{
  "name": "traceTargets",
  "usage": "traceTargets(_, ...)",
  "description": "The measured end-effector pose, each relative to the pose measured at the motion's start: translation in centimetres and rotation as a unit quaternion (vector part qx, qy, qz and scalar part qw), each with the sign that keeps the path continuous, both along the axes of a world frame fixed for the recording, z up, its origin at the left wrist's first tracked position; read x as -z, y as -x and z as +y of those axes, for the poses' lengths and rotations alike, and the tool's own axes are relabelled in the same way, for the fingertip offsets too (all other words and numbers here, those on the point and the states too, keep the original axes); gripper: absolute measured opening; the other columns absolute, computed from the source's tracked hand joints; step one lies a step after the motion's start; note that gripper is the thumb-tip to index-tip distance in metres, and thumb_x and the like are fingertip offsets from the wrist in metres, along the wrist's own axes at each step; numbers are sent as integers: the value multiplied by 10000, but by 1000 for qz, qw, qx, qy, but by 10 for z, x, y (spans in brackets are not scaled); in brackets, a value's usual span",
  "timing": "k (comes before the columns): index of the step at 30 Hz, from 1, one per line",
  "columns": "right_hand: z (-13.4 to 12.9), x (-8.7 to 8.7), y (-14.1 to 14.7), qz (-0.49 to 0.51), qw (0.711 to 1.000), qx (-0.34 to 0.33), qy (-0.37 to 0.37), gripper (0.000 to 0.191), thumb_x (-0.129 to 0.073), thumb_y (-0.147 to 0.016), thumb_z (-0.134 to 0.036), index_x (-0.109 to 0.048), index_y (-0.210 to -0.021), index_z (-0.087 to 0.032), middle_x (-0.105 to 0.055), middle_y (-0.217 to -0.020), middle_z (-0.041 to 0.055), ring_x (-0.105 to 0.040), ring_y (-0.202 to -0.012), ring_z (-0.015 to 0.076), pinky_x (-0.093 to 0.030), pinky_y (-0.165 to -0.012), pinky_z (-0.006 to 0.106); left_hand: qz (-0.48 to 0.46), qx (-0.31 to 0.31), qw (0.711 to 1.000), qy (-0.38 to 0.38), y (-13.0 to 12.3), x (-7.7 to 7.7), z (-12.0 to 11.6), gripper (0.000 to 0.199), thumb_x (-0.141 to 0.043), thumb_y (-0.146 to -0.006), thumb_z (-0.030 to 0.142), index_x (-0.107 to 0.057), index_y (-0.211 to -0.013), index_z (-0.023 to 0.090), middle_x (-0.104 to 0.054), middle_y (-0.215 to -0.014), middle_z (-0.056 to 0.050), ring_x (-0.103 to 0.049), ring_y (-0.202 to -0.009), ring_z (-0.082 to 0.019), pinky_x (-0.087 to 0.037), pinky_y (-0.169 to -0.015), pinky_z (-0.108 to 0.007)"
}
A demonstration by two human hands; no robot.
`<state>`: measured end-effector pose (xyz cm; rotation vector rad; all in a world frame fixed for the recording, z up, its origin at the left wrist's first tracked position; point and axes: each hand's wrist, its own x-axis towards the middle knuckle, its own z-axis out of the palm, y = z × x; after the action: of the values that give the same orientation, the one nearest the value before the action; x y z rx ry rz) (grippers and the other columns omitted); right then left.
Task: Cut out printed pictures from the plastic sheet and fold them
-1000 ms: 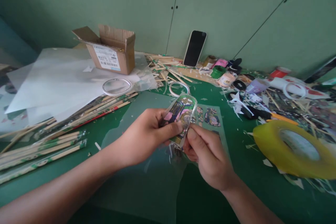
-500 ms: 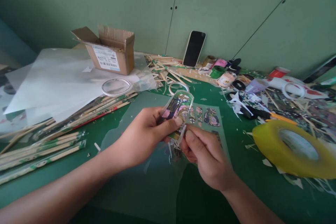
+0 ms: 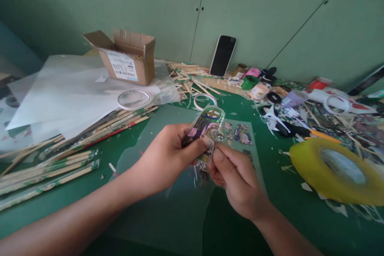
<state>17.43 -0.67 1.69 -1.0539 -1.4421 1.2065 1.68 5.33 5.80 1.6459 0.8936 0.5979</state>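
Hands meet low over the green mat: left hand pinches the sticker strip by its lower end, right hand nips the bottom edge. Beyond lies a sticker sheet; yellow tape right, box and phone far back.

— How do the hands sit?
— Left hand curled, thumb pressed forward; right hand just beside it, thumb raised, fingers folded under.
— And the arms?
— Both forearms reach in from below, converging.
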Motion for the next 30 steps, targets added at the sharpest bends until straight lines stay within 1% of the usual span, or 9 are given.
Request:
traceTargets(3,0,0,0,11,1000,-5,15,357,-392,-984,-403,-473,-707,-193,-384,-579,-51,-281,-453,70,-238,-417,238,0,-6,1000,-1,0,1,-1,281,-502,-884,357,-510,-683,161,-506,-591,32,-453,-560,-94,-359,-512,-213)
traceTargets(7,1,0,-1,14,1000,-12,15,356,-397,-980,-405,-470,-702,-194,-380,-579,-49,-275,-450,72,-228,-406,239,-10,-14,1000,4,-2,2,-2,285,-518,-882,357,-501,-672,164,-495,-583,38,-446,-552,-90,-349,-510,-212)
traceTargets(12,1,-2,-1,7,1000,-23,8,362,-386,-984,-400,-457,-694,-196,-380,-587,-47,-288,-456,70,-232,-411,238,-41,-19,999,18,-3,3,-1,289,-569,-860,306,-453,-635,166,-421,-553,66,-378,-514,-62,-314,-488,-196)
traceTargets(15,1,-3,-1,5,999,-31,8,359,-385,-987,-393,-459,-699,-192,-381,-597,-47,-286,-461,67,-237,-418,236,-34,-25,999,12,-3,3,-1,312,-552,-873,333,-451,-631,165,-394,-553,65,-369,-521,-63,-297,-487,-203)
traceTargets(19,1,-3,-1,17,999,-41,11,358,-383,-987,-393,-451,-698,-193,-370,-594,-50,-279,-462,69,-239,-426,242,-35,-39,998,29,-4,3,-1,315,-569,-861,344,-439,-635,168,-361,-562,66,-342,-525,-63,-290,-485,-204)
traceTargets(23,3,-2,-3,41,997,-60,11,365,-392,-986,-380,-443,-676,-194,-341,-575,-54,-288,-471,74,-240,-437,245,-52,-49,997,31,-3,3,-1,327,-544,-876,341,-433,-625,164,-374,-556,64,-341,-519,-58,-299,-484,-196)
traceTargets(26,5,0,-4,46,996,-71,17,368,-398,-983,-383,-455,-674,-190,-341,-577,-55,-291,-472,71,-240,-437,240,-58,-54,996,39,-3,4,0,288,-575,-855,325,-462,-648,160,-396,-577,61,-353,-529,-58,-319,-486,-187)
traceTargets(28,6,1,-5,30,997,-67,5,369,-396,-983,-377,-461,-672,-189,-353,-577,-52,-304,-474,71,-251,-438,237,-63,-61,995,36,-2,5,1,274,-574,-853,322,-471,-659,160,-397,-583,62,-363,-529,-58,-334,-485,-182)
traceTargets(30,7,1,-5,3,999,-32,-28,362,-397,-981,-358,-462,-666,-192,-360,-575,-50,-318,-479,74,-264,-439,233,-78,-75,994,19,-3,5,1,285,-560,-862,325,-460,-650,163,-412,-570,63,-387,-518,-59,-353,-483,-181)
